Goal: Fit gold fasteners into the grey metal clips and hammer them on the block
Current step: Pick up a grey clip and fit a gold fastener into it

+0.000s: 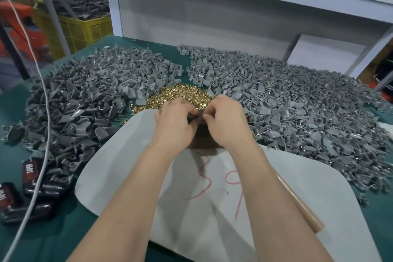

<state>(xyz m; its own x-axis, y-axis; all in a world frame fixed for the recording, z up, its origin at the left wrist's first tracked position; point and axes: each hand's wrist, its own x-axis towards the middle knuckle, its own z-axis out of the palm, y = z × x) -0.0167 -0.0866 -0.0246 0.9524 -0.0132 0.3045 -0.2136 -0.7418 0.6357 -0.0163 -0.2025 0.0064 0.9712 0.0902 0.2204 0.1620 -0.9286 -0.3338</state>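
Observation:
My left hand (175, 122) and my right hand (225, 122) meet over a dark block (202, 140), which they mostly hide. Together their curled fingers pinch a small grey metal clip (194, 116) between them. Whether a fastener is in it is hidden. Just beyond the hands lies a heap of gold fasteners (180, 94). Large piles of grey clips spread to the left (89, 100) and to the right (297, 102). A wooden hammer handle (299, 203) lies under my right forearm on the white sheet (119, 166).
The white sheet carries red marks and covers the near table. Black packets (32, 189) and a white cable (40, 155) lie at the left on the green table. A white shelf (234, 10) stands behind the piles. A yellow crate (85, 30) sits far left.

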